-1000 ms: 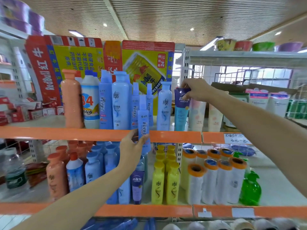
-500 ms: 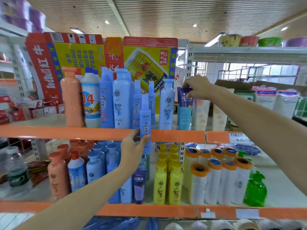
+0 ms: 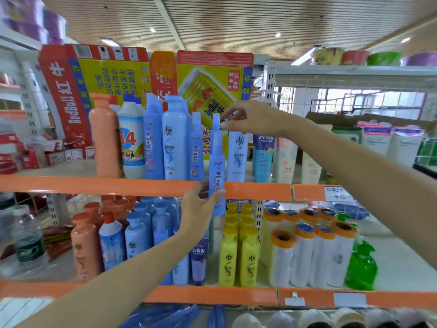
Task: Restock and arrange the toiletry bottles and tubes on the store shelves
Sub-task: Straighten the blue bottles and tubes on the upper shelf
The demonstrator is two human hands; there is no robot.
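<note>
Your left hand (image 3: 199, 207) is clamped round the lower body of a slim blue spray bottle (image 3: 216, 172), held upright in front of the orange front edge of the upper shelf (image 3: 142, 185), its base hanging just below that edge. Your right hand (image 3: 250, 118) reaches in above it, thumb and forefinger pinched together beside the cap of a second slim blue bottle (image 3: 216, 129) standing behind the held one; whether they actually grip that cap cannot be told. Along the upper shelf, left to right: an orange bottle (image 3: 105, 138), a white "84" bottle (image 3: 131, 140), tall blue bottles (image 3: 173, 140), and a blue tube (image 3: 262, 157) toward the right end. On the lower shelf (image 3: 212, 295), yellow bottles (image 3: 237, 254) stand near the front edge, a green pump bottle (image 3: 360, 266) at the right end
</note>
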